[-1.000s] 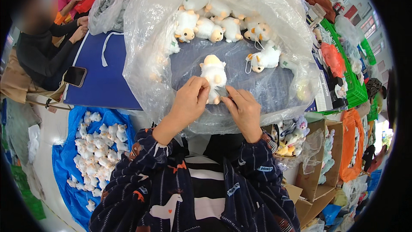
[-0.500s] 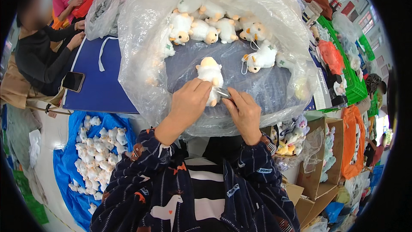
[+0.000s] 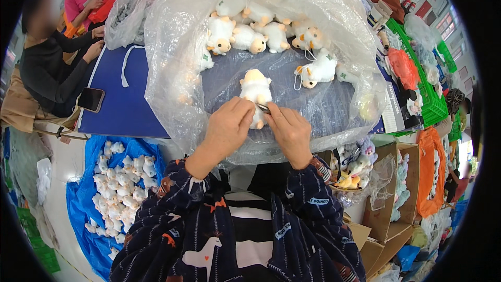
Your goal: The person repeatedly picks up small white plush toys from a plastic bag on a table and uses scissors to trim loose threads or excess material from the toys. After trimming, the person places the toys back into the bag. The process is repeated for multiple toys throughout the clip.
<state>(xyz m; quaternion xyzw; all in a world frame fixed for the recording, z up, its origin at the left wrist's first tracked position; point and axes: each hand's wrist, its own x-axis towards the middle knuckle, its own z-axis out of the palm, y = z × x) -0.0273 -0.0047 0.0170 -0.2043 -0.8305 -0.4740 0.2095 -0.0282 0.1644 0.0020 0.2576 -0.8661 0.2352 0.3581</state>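
Note:
A small white plush sheep [image 3: 255,87] lies on the clear plastic sheet straight ahead of me, its cream head pointing away. My left hand [image 3: 226,124] pinches the toy's left side, fingers closed. My right hand [image 3: 288,131] grips a pair of small metal thread snips [image 3: 264,108], their tip against the toy's lower body between both hands. My fingers hide most of the snips' handle. Further back in the plastic bag sit several more plush sheep [image 3: 250,40]. One sheep with a white string loop [image 3: 320,69] lies to the right.
The big clear plastic bag [image 3: 167,73] spreads over a blue table [image 3: 117,112]. A phone [image 3: 91,100] lies at the table's left edge, near a seated person [image 3: 49,68]. A blue sack of white plush toys [image 3: 78,198] stands lower left; cardboard boxes [image 3: 381,209] stand lower right.
My right hand has moved slightly left, bringing the snips in against the toy beside my left fingers. The snips' blades, seen apart before, now look closer together.

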